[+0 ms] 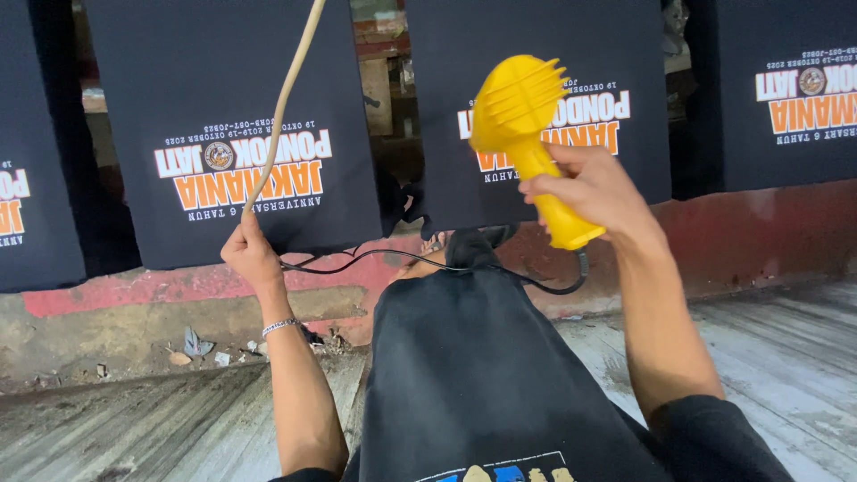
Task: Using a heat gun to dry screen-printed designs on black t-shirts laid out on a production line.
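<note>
While the view seems tipped upside down, prints on the hanging shirts reading inverted, both hands are raised in front of the camera; right hand [594, 189] at about 2 o'clock from frame centre is clenched round the handle of a yellow heat gun [527, 134], nozzle end with its ribbed guard aimed away toward the middle black shirt [536, 98], likely so the airflow meets the orange and white print; black power cord [428, 261] leaves the handle base at 5 o'clock of the tool, loops low and runs leftward past the dark garment; left hand [252, 252] at about 9 o'clock is closed on a pale tan rope [286, 107] that rises to 12 o'clock and out of frame, seemingly held for support or to keep it taut and off the shirts, cannot tell which; thin bracelet [281, 326] on the left wrist; dark garment [473, 375] with a small coloured print fills 6 o'clock, probably the person's own top; 4 black shirts show in a row, 1 more at 10 o'clock [232, 125], flat and spaced apart so each print stays exposed; red-painted ledge [759, 232] runs behind them; worn wooden planks [786, 357] at 4 o'clock; bits of litter [196, 346] at 8 o'clock beside the concrete edge.
</note>
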